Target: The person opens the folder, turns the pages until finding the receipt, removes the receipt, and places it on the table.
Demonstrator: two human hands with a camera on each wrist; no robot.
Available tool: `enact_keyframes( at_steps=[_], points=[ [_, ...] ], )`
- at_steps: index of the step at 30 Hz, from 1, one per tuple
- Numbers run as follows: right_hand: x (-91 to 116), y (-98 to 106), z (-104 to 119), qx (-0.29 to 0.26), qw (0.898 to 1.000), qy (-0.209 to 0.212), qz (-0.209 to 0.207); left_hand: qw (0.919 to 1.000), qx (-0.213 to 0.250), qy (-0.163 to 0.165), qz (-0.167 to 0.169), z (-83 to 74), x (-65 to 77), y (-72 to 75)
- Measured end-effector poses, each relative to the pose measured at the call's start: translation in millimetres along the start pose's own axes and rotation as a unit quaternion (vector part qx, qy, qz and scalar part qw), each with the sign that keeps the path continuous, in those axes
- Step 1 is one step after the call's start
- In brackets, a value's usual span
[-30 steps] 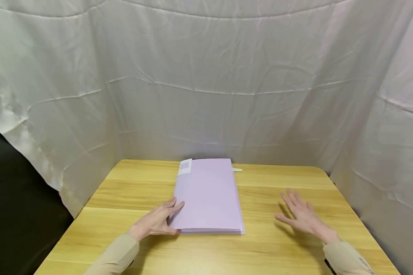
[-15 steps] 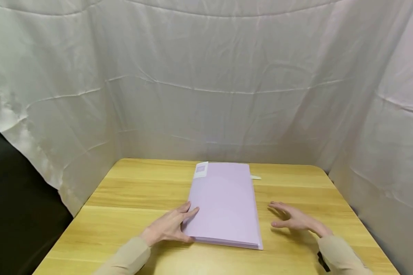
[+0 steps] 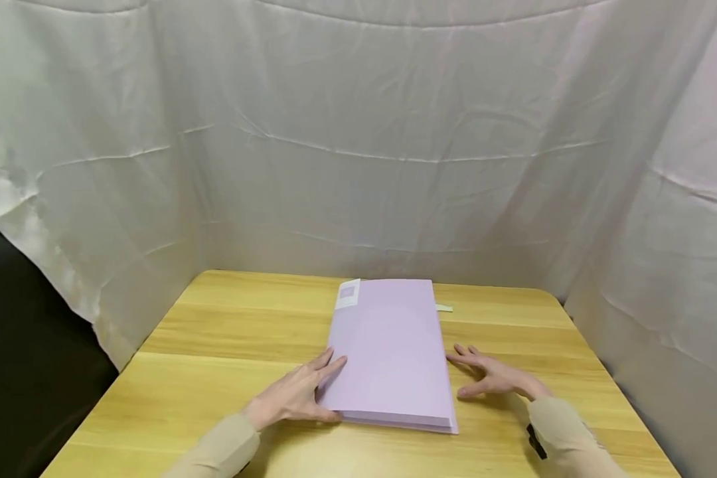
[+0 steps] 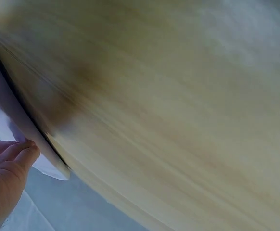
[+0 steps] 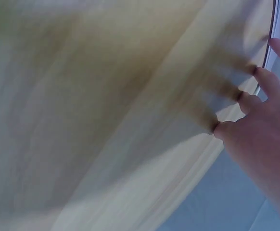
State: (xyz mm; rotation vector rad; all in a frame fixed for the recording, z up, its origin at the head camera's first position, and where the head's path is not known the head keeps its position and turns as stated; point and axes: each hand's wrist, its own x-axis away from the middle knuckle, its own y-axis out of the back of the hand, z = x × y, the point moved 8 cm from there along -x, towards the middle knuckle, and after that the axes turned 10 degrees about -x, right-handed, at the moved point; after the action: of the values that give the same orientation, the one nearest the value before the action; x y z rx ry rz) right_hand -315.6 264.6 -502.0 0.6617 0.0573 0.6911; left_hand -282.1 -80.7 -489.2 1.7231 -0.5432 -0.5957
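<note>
Fingers of the left hand (image 3: 295, 398) are spread against the lilac folder (image 3: 388, 352), the right hand (image 3: 494, 378) splayed beside it, nothing gripped. Folder's laid kinda mid-width on the worktop (image 3: 233, 325), reaching the far edge, grey drapes (image 3: 358, 133) hung on three sides.

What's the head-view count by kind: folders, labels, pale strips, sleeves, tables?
Lilac folder: 1
White label on it: 1
Pale strip at its right edge: 1
Left sleeve plus right sleeve: 2
Wooden table: 1
Total: 6
</note>
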Motion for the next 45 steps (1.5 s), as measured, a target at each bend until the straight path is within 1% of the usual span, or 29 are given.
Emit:
enact_keyframes(
  at_steps=[4, 10, 14, 21, 25, 29, 34, 39, 45],
  points=[
    [-0.1, 3.7, -1.0, 0.0, 1.0, -0.004, -0.007, 1.0, -0.002, -0.009, 0.001, -4.8, -2.5, -0.4],
    [-1.0, 4.4, -3.6, 0.028, 0.999, -0.005, -0.019, 0.9999, 0.013, -0.006, 0.004, -6.2, -3.5, -2.7],
    [-2.0, 4.7, -3.9, 0.034, 0.999, -0.008, -0.028, 0.9998, 0.018, -0.007, 0.001, -7.8, -4.8, -3.4],
    [-4.0, 3.1, -6.8, 0.031, 0.999, -0.019, -0.034, 1.0, 0.003, -0.001, 0.003, -11.0, -2.9, -5.1],
    [-4.7, 1.8, -8.4, 0.028, 0.999, -0.016, -0.033, 0.9997, -0.021, 0.009, -0.001, -15.3, -2.8, -5.1],
    [-5.3, 1.5, -7.7, 0.019, 0.999, -0.014, -0.031, 0.9985, -0.047, 0.029, -0.007, -21.2, -5.4, -5.2],
    [-6.9, 1.9, -8.5, 0.023, 0.999, -0.024, -0.028, 0.9967, -0.062, 0.05, -0.018, -26.7, -8.4, -7.0],
    [-7.5, 1.9, -7.6, 0.034, 0.998, -0.028, -0.037, 0.9954, -0.048, 0.071, -0.044, -28.4, -8.3, -5.9],
    [-8.5, 1.8, -5.9, 0.047, 0.998, -0.033, -0.036, 0.9928, 0.003, 0.1, -0.067, -27.5, -7.4, -2.5]
  ],
)
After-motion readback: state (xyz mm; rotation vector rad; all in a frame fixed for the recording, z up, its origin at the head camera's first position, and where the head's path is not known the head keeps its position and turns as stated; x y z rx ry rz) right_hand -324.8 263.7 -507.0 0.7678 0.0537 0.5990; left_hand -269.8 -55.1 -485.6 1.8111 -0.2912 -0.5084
